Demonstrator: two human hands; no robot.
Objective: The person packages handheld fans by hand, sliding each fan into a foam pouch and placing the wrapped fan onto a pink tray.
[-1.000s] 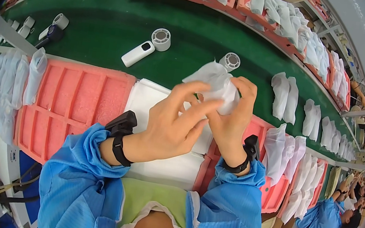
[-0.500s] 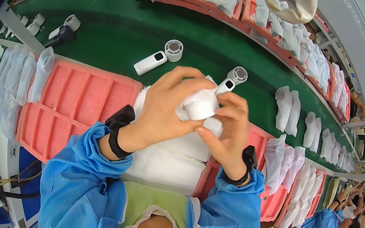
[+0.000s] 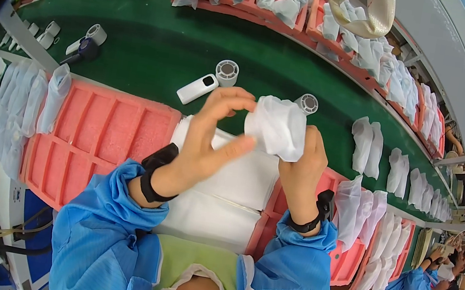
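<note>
Nearest us lies a stack of white sheets (image 3: pixel 204 219). Above it, our right hand (image 3: pixel 306 165) is clamped on the right side of a white pouch (image 3: pixel 275 126), fingertips partly hidden; our left hand (image 3: pixel 208 141) holds thumb and fingers apart at its left edge, and we cannot tell whether they touch it. We judge the step in hand to be settling the pouch around 1 round thing inside; the next move calls for a left grip while the right steadies. Beyond, on the green surface (image 3: pixel 158 40), lies 1 white handheld fan (image 3: pixel 199 89).
</note>
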